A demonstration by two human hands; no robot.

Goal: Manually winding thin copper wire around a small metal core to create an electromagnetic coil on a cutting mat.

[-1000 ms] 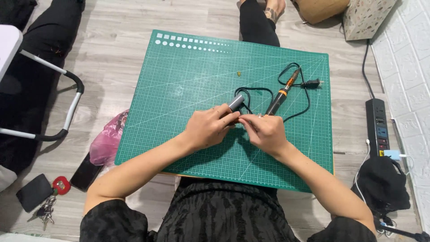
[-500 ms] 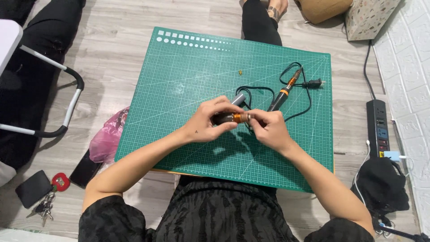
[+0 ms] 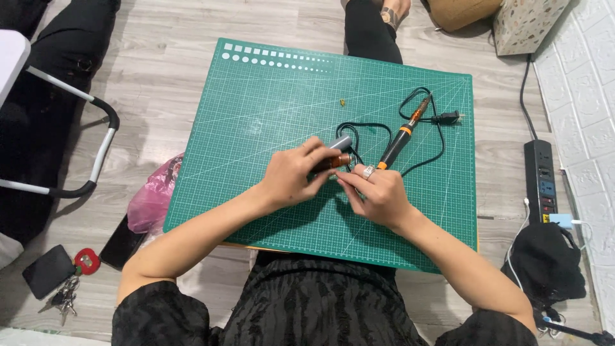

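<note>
Both hands [image 3: 333, 182] hold a small cylinder [image 3: 334, 157], long axis pointing up-right.

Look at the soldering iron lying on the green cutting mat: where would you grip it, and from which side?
Grip the soldering iron at the black handle, probably from above with the right hand, which lies nearest. It lies flat and slanted; its cord leaves the far orange end, and its near end is hidden behind that hand's fingers.
</note>
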